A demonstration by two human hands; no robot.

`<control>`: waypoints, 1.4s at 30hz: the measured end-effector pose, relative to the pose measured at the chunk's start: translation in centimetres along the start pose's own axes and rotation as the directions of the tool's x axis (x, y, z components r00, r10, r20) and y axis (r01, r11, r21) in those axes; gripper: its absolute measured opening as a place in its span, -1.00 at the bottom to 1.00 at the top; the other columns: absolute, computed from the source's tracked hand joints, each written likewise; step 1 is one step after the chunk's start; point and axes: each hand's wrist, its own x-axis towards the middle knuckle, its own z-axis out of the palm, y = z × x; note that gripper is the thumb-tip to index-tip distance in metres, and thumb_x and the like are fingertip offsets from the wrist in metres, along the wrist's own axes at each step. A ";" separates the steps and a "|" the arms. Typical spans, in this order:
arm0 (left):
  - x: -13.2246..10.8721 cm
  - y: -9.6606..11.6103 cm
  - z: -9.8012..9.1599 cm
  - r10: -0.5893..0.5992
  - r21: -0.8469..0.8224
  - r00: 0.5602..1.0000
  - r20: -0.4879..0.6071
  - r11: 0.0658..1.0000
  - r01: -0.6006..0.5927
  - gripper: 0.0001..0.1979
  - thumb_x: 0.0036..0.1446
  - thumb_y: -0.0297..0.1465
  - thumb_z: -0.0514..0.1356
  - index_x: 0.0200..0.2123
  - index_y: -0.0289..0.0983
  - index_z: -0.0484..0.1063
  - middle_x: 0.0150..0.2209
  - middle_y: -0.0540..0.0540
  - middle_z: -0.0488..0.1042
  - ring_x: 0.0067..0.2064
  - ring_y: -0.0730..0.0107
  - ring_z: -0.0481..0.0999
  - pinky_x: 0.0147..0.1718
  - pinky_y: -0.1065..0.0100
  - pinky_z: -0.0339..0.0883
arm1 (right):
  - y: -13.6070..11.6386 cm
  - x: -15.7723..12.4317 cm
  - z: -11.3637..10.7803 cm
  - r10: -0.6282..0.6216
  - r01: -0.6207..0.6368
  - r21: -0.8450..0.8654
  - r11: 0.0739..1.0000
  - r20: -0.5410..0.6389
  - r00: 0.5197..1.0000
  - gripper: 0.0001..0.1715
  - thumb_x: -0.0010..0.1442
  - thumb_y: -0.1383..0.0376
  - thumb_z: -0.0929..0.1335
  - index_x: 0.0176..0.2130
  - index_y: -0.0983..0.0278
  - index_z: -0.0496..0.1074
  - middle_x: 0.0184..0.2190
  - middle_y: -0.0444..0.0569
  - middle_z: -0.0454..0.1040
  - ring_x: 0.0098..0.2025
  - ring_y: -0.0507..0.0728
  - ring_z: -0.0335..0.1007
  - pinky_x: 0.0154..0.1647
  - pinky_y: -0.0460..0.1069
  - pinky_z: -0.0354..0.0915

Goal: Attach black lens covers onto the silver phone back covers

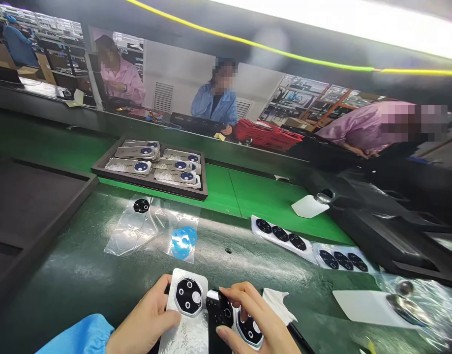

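My left hand (147, 319) grips a silver phone back panel (185, 334) along its left edge, thumb on the front. The panel stands tilted up and bears a black octagonal camera plate (189, 296) with round holes, and handwriting below. Just right of it, my right hand (260, 319) has thumb and fingers closed on a black piece with round holes (220, 312), seen at a slant. Partly covered by those fingers is another black camera plate (252, 332) with a silver border. The lower ends of these things are cut off by the frame.
A dark tray (152, 184) of silver panels stands ahead. Clear bags (128, 238), one with blue discs, lie before it. Strips of black camera plates (281, 235) lie to the right, near a white cloth (279, 302) and white cards (362, 306). Co-workers sit beyond.
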 end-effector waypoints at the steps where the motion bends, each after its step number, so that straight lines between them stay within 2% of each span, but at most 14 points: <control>1: 0.0 -0.1 -0.1 -0.005 0.003 1.000 -0.002 1.000 0.005 -0.59 0.00 -0.55 0.14 -0.03 -0.27 0.25 -0.28 -0.01 0.53 -0.33 0.42 0.48 -0.34 0.41 0.25 | 0.0 0.0 0.0 0.001 -0.001 0.001 1.000 -0.003 1.000 -0.62 0.18 0.27 0.43 0.01 0.13 0.40 -0.15 -0.08 0.43 -0.25 0.09 0.45 -0.27 -0.07 0.42; 7: 0.1 -0.4 -0.3 0.002 -0.001 1.000 0.015 1.000 -0.002 -0.56 0.00 -0.54 0.17 0.00 -0.26 0.23 -0.29 -0.01 0.52 -0.32 0.35 0.51 -0.33 0.38 0.23 | -0.1 0.0 0.0 0.003 -0.003 -0.004 1.000 0.001 1.000 -0.63 0.19 0.28 0.42 0.01 0.11 0.39 -0.14 -0.09 0.42 -0.26 0.08 0.44 -0.28 -0.07 0.42; 16: -0.1 -0.1 -0.2 -0.003 0.008 1.000 0.010 1.000 0.003 -0.57 0.02 -0.55 0.15 0.00 -0.28 0.24 -0.33 0.00 0.52 -0.33 0.40 0.48 -0.31 0.38 0.24 | 0.0 -0.1 0.1 0.013 -0.010 -0.068 0.998 0.040 0.999 -0.64 0.23 0.23 0.40 0.03 0.15 0.36 -0.10 -0.06 0.42 -0.19 0.11 0.45 -0.17 -0.02 0.43; 28: -0.1 0.1 -0.3 -0.014 0.027 1.000 0.005 1.000 0.014 -0.58 0.07 -0.52 0.17 0.02 -0.28 0.23 -0.23 -0.07 0.55 -0.22 0.33 0.50 -0.21 0.33 0.26 | -0.4 0.0 0.1 0.021 -0.020 -0.071 0.997 0.018 1.000 -0.67 0.24 0.21 0.40 0.01 0.14 0.39 -0.13 -0.06 0.44 -0.17 0.11 0.46 -0.19 -0.05 0.43; 35: -0.1 0.3 -0.1 0.005 0.005 1.000 0.015 1.000 -0.005 -0.59 0.02 -0.52 0.16 -0.01 -0.27 0.25 -0.31 -0.01 0.52 -0.29 0.36 0.50 -0.26 0.36 0.25 | -0.7 0.4 0.3 0.015 -0.015 -0.060 0.998 -0.003 1.000 -0.67 0.24 0.24 0.40 0.01 0.14 0.38 -0.13 -0.05 0.43 -0.12 0.14 0.44 -0.14 -0.01 0.42; 42: 0.0 -0.1 0.0 0.020 0.037 1.000 0.023 0.999 -0.020 -0.59 0.00 -0.51 0.14 -0.02 -0.28 0.23 -0.41 0.04 0.45 -0.40 0.45 0.40 -0.38 0.41 0.18 | -1.6 1.3 1.5 -0.065 0.066 -0.040 0.997 0.021 0.998 -0.57 0.19 0.34 0.41 0.05 0.16 0.33 -0.13 -0.04 0.40 -0.08 0.17 0.39 -0.11 0.02 0.42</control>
